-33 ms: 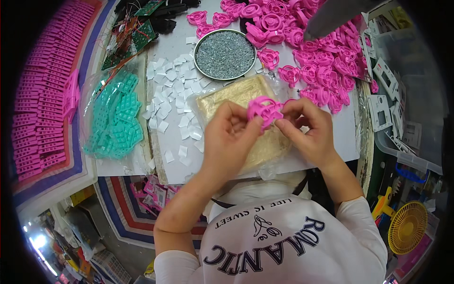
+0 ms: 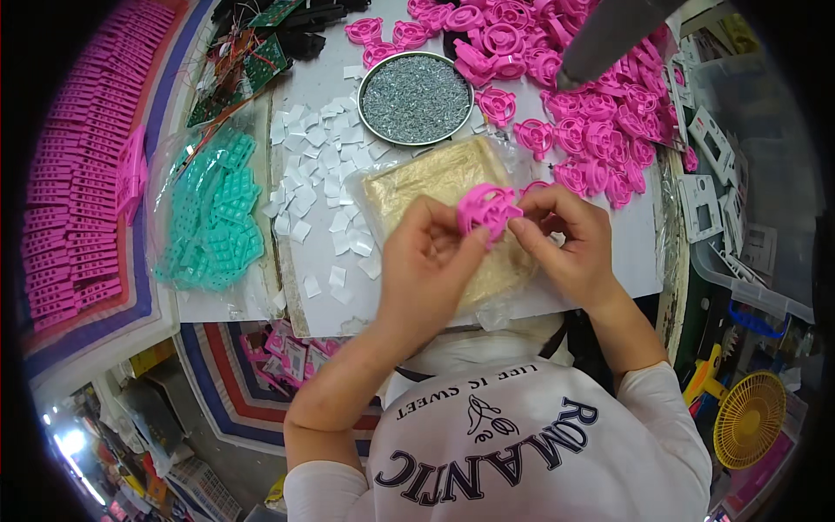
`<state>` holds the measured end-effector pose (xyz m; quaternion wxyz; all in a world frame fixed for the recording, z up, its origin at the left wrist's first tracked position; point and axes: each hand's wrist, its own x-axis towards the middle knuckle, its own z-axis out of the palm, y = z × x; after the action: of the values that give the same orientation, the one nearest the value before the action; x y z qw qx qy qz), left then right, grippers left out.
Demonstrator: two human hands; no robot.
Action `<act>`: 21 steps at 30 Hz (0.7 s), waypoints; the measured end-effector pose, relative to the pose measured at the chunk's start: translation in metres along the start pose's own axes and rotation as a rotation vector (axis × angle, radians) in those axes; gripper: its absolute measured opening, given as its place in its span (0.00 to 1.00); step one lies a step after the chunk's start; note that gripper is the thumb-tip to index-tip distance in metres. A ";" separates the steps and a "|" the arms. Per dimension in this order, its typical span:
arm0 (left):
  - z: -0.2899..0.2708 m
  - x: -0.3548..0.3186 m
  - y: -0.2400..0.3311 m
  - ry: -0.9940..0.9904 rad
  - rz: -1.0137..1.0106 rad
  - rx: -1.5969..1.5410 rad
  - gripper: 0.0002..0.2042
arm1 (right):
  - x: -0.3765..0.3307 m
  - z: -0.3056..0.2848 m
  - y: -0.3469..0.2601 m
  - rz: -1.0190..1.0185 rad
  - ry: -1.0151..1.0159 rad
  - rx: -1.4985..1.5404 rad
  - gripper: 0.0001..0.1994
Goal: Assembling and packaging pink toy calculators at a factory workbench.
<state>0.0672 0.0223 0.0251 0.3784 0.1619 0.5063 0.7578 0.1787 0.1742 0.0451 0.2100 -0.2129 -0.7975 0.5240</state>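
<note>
Over a yellowish, plastic-wrapped pad, my two hands meet at a pink, ring-shaped plastic part. My left hand pinches its left side between thumb and fingers. At the part's right edge, the thumb and fingers of my right hand are closed. A bit of pink shows above the right fingertips; whether it belongs to the held part or to another I cannot tell. Anything small between the right fingertips is hidden. Many similar pink parts are heaped at the back right.
A round tin of small metal screws stands behind the pad. Small white squares are scattered left of it, beside bagged teal keypads. A dark grey tool juts over the heap. Pink housings line the far left.
The held pink part has tilted slightly, and my left hand has shifted a little down and right. Both hands keep their pinched pose.
</note>
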 end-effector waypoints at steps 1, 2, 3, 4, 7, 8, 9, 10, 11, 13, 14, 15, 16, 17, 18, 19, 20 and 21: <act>-0.003 -0.010 -0.002 -0.057 -0.021 0.119 0.09 | -0.003 0.004 0.003 -0.012 -0.002 0.026 0.06; -0.008 -0.022 -0.004 -0.107 -0.040 0.239 0.09 | -0.001 0.005 0.003 0.006 -0.012 0.035 0.06; -0.007 -0.025 0.004 -0.164 -0.064 0.355 0.09 | 0.003 0.002 0.004 -0.090 -0.087 -0.095 0.06; -0.010 -0.032 0.023 -0.284 -0.154 0.799 0.10 | 0.010 -0.005 0.003 -0.187 -0.163 -0.225 0.06; -0.029 -0.049 0.017 -0.308 0.028 1.130 0.13 | 0.026 -0.004 0.011 -0.380 -0.272 -0.525 0.06; -0.030 -0.046 0.015 -0.279 0.160 1.143 0.14 | 0.030 0.000 0.014 -0.434 -0.290 -0.611 0.07; -0.031 -0.038 0.012 -0.250 0.292 1.153 0.16 | 0.033 0.004 0.018 -0.437 -0.296 -0.665 0.07; -0.031 -0.030 0.009 -0.222 0.424 1.159 0.17 | 0.035 0.009 0.024 -0.438 -0.300 -0.720 0.07; -0.031 -0.022 0.006 -0.246 0.487 1.191 0.19 | 0.036 0.014 0.026 -0.445 -0.311 -0.770 0.07; -0.028 -0.011 0.000 -0.298 0.616 1.252 0.22 | 0.037 0.013 0.028 -0.427 -0.324 -0.770 0.07; -0.032 -0.012 -0.007 -0.378 0.547 1.359 0.24 | 0.036 0.012 0.028 -0.418 -0.327 -0.769 0.07; -0.034 -0.014 -0.012 -0.378 0.569 1.431 0.25 | 0.035 0.011 0.028 -0.386 -0.338 -0.788 0.08; -0.034 -0.018 -0.016 -0.376 0.590 1.504 0.25 | 0.034 0.009 0.029 -0.355 -0.350 -0.806 0.08; -0.035 -0.022 -0.019 -0.376 0.613 1.579 0.26 | 0.032 0.009 0.028 -0.324 -0.358 -0.824 0.08; -0.038 -0.025 -0.021 -0.395 0.583 1.587 0.26 | 0.033 0.012 0.022 -0.344 -0.327 -0.748 0.10; -0.035 -0.027 -0.025 -0.408 0.551 1.593 0.27 | 0.030 0.009 0.015 -0.365 -0.301 -0.670 0.11; -0.038 -0.025 -0.024 -0.406 0.514 1.627 0.28 | 0.026 0.007 0.016 -0.443 -0.276 -0.672 0.13; -0.037 -0.023 -0.024 -0.465 0.444 1.593 0.31 | 0.021 0.004 0.019 -0.522 -0.245 -0.669 0.14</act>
<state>0.0685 -0.0137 -0.0093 0.0891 0.6258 0.7536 0.1804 0.1614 0.1891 0.0285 0.1588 0.0032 -0.9694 0.1874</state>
